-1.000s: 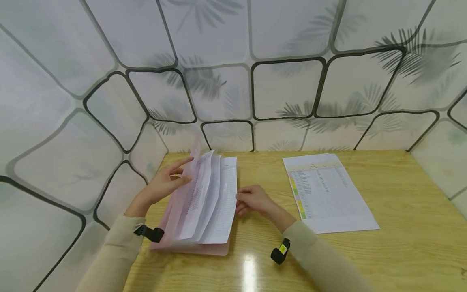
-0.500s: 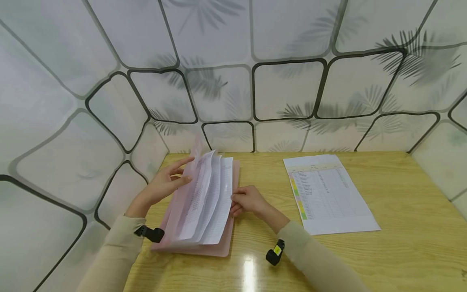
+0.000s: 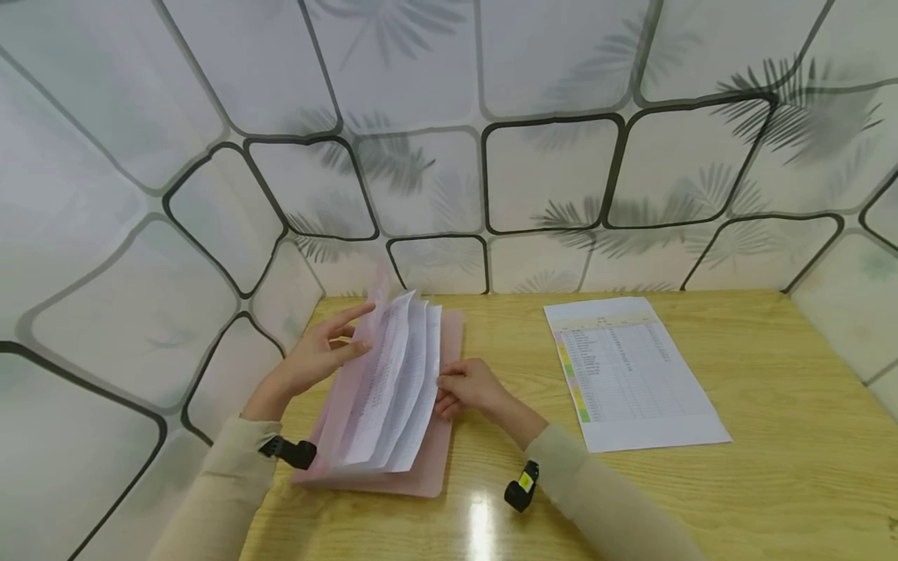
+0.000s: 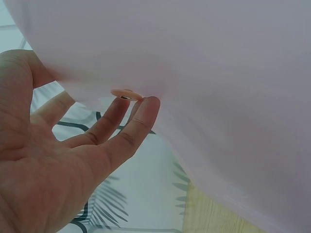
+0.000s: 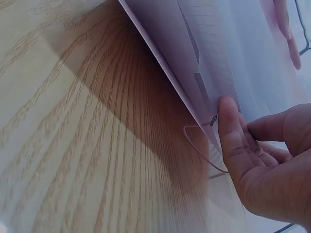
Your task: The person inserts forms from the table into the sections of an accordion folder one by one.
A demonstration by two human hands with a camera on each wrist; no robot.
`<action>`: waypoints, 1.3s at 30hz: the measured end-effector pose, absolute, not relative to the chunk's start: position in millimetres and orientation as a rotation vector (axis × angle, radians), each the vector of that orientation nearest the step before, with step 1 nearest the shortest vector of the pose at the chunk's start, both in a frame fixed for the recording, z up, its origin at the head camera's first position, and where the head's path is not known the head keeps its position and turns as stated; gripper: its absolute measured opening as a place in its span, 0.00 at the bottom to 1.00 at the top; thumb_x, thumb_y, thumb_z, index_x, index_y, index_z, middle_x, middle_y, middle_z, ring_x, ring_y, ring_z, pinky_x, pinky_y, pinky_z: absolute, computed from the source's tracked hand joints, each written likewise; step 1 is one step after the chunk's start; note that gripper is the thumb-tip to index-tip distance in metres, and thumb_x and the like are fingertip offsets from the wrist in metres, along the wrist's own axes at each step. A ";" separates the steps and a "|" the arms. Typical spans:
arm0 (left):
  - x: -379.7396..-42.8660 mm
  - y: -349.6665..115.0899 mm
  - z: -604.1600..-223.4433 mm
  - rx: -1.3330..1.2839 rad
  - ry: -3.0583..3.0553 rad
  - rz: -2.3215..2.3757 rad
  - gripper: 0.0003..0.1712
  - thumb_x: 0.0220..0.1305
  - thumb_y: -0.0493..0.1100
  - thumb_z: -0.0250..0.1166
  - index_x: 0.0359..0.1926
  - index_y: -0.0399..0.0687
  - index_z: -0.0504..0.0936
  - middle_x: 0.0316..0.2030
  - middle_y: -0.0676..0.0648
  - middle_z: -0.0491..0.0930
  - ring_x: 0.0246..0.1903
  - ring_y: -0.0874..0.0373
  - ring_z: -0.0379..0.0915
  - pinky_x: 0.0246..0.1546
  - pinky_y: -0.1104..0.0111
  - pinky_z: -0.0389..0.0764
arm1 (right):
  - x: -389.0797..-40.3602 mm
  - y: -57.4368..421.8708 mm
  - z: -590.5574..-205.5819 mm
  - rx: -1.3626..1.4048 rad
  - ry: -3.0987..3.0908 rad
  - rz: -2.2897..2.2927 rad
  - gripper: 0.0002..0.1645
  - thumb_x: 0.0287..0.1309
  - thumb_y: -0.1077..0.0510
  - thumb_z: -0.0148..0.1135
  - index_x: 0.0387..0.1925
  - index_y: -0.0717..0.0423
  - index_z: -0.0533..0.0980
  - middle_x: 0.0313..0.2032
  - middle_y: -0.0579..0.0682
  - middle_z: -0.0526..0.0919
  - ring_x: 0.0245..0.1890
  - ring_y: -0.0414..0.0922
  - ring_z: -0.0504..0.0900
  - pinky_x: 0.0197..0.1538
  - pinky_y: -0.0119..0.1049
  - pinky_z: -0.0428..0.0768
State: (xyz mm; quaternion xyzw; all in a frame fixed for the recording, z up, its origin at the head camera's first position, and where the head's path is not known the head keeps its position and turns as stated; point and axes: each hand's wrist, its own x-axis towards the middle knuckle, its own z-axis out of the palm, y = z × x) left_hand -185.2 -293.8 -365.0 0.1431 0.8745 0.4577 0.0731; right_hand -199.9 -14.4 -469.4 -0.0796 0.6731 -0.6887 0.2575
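A translucent pink folder (image 3: 440, 444) lies at the left of the table, its cover (image 4: 218, 87) raised. My left hand (image 3: 309, 360) holds that cover near its edge, fingertips beside a small round button (image 4: 126, 94) in the left wrist view. Several printed sheets (image 3: 382, 389) stand fanned inside, leaning left. My right hand (image 3: 471, 389) pinches the right edge of the sheets between thumb and fingers. In the right wrist view, a thin string (image 5: 194, 145) loops from the folder's edge beside my right hand (image 5: 267, 155).
On the right of the wooden table (image 3: 786, 389) lies a printed table sheet (image 3: 624, 382) with coloured cells down its left side. Patterned walls (image 3: 547, 171) stand close behind and to the left.
My right hand has moved left with the sheets' edge, baring more of the folder's pink back on the right. My left hand stays almost still on the cover.
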 end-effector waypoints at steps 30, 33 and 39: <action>-182.9 -292.6 -365.3 0.428 2.636 1.364 0.38 0.75 0.43 0.66 0.81 0.48 0.64 0.73 0.35 0.69 0.63 0.37 0.74 0.53 0.63 0.79 | -196.6 -35.4 -466.3 -0.266 1.782 -1.912 0.12 0.75 0.68 0.53 0.40 0.77 0.77 0.24 0.54 0.83 0.18 0.40 0.84 0.27 0.34 0.86; -182.9 -292.6 -365.9 0.423 2.642 1.359 0.38 0.75 0.42 0.66 0.81 0.49 0.64 0.73 0.35 0.69 0.63 0.37 0.73 0.53 0.61 0.79 | -195.8 -34.8 -465.6 -0.270 1.790 -1.901 0.12 0.75 0.68 0.53 0.38 0.75 0.77 0.24 0.54 0.83 0.18 0.40 0.85 0.27 0.34 0.86; -182.9 -293.0 -367.0 0.424 2.632 1.372 0.38 0.75 0.42 0.66 0.81 0.50 0.64 0.69 0.33 0.72 0.62 0.38 0.75 0.51 0.61 0.79 | -195.3 -34.4 -466.0 -0.252 1.827 -1.879 0.11 0.74 0.68 0.54 0.35 0.73 0.78 0.23 0.53 0.84 0.18 0.40 0.85 0.27 0.36 0.86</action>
